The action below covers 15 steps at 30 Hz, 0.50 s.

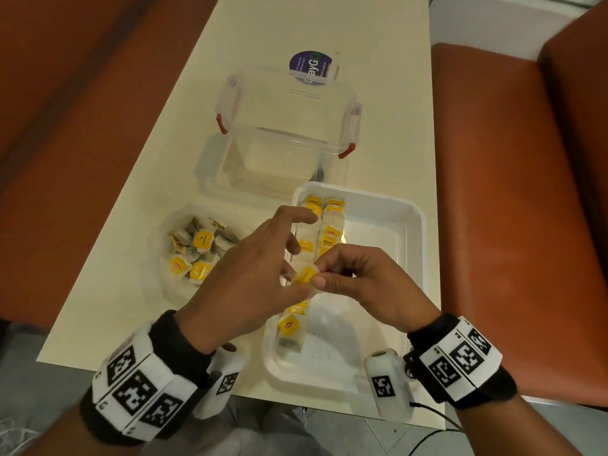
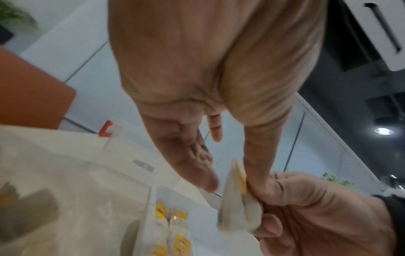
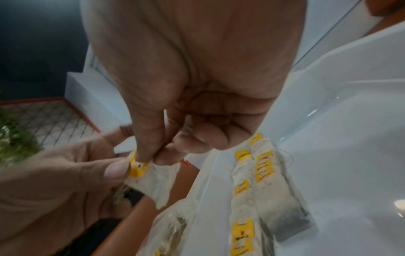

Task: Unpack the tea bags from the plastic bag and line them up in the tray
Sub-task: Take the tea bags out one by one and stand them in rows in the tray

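Head view shows our left hand (image 1: 260, 274) and right hand (image 1: 365, 278) both pinching one tea bag (image 1: 306, 274) over the tray (image 1: 408, 225), plastic bag (image 1: 164, 291) at nine o'clock on the bench (image 1: 138, 199). We should flatten it, then lay it into the second row's gap, tag matching its neighbours

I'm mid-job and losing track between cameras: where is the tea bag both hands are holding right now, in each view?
Head: the held tea bag is at picture centre, pinched between the left hand and right hand, above the near-left part of the white tray.
Left wrist: lower right of centre, hanging from the fingertips.
Right wrist: left of centre, yellow tag uppermost.
Shared landmark: the rows of tea bags already in the tray.
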Available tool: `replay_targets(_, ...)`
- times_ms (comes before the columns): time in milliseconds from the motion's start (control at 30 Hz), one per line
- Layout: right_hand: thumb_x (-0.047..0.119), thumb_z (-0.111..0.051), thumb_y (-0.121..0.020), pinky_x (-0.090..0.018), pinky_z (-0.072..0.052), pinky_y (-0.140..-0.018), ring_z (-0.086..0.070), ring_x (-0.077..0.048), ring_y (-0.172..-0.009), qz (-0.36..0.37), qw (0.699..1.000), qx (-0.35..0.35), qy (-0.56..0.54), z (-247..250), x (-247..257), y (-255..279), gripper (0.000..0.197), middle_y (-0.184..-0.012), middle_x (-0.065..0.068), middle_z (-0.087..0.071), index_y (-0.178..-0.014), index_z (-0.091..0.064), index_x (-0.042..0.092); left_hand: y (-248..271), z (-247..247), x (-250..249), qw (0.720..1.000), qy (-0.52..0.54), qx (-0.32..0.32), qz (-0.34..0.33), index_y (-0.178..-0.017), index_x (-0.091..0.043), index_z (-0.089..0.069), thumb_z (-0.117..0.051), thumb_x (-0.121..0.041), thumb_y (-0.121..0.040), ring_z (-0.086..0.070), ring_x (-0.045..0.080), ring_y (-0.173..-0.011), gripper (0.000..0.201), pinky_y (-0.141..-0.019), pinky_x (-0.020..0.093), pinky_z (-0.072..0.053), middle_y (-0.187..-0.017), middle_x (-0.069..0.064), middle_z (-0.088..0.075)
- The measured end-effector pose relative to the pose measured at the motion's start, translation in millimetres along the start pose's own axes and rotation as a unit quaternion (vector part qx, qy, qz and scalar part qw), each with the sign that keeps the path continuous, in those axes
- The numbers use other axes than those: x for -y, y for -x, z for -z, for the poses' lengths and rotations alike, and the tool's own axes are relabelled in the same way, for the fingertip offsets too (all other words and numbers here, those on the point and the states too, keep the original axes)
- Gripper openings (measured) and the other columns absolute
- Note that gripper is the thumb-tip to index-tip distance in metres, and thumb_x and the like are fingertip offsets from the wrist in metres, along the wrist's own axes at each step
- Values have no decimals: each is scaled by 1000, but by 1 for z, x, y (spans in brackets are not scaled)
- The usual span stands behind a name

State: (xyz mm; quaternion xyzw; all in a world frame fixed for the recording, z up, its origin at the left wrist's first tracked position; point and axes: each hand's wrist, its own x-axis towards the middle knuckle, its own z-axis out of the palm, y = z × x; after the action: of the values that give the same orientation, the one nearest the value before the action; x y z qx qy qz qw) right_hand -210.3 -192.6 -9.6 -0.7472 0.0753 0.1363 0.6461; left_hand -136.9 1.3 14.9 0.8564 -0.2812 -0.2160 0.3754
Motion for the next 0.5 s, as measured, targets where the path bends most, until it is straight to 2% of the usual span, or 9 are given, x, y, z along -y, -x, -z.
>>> replay_targets(67, 14, -73, -86, -14, -42, -60, -57, -5, -64, 8, 999, -28, -43, 1, 0, 4, 6, -75, 1, -69, -90, -68, 11, 1, -1, 5, 997, 62, -30, 31, -123, -48, -48, -83, -49, -68, -65, -4, -88, 66, -70, 27, -56, -101, -21, -62)
replay_targets(133, 21, -73, -83, -20, -41, -57, -54, -8, -63, 5, 997, -40, -63, 3, -1, 6, 15, -74, 0, -67, -92, -67, 10, 2, -5, 9, 994, 102, -28, 40, -109, -38, -65, -81, -48, -72, -67, -5, -90, 42, -73, 25, -56, -95, -22, -70)
replay_targets(200, 24, -73, -80, -19, -41, -58, -53, -9, -63, 2, 997, -43, -69, 2, -2, 7, 20, -76, 1, -67, -94, -67, 11, 4, -12, 12, 990, 132, -27, 29, -91, -29, -69, -79, -38, -80, -69, 0, -82, 17, -70, 25, -54, -84, -18, -72)
replay_targets(267, 27, -76, -79, -17, -41, -61, -49, -10, -65, 10, 998, -51, -40, 1, -2, 7, 22, -80, 2, -65, -96, -69, 16, 6, -17, 15, 990, 134, -31, 13, -82, -26, -66, -75, -36, -85, -67, 9, -72, 14, -67, 32, -54, -75, -11, -69)
replay_targets(367, 32, -76, -78, -22, -41, -66, -46, -12, -68, 31, 998, -59, -10, 0, -1, 9, 18, -82, 3, -65, -90, -73, 19, 8, -22, 15, 992, 125, -25, 12, -82, -29, -64, -69, -42, -83, -66, 14, -70, 14, -67, 41, -56, -74, -10, -69)
replay_targets(433, 32, -76, -78, -24, -42, -67, -47, -13, -69, 33, 997, -63, -14, 0, 0, 9, 14, -80, 6, -66, -85, -73, 20, 9, -23, 15, 989, 146, -13, 22, -89, -32, -65, -70, -41, -82, -69, 11, -72, 12, -69, 41, -58, -82, -14, -71)
replay_targets(500, 31, -77, -78, -24, -42, -67, -48, -11, -68, 32, 997, -66, -16, 0, 1, 9, 12, -79, 8, -67, -83, -74, 21, 9, -25, 14, 985, 171, 11, 34, -103, -36, -66, -76, -37, -82, -72, 8, -77, 24, -72, 38, -60, -94, -14, -72)
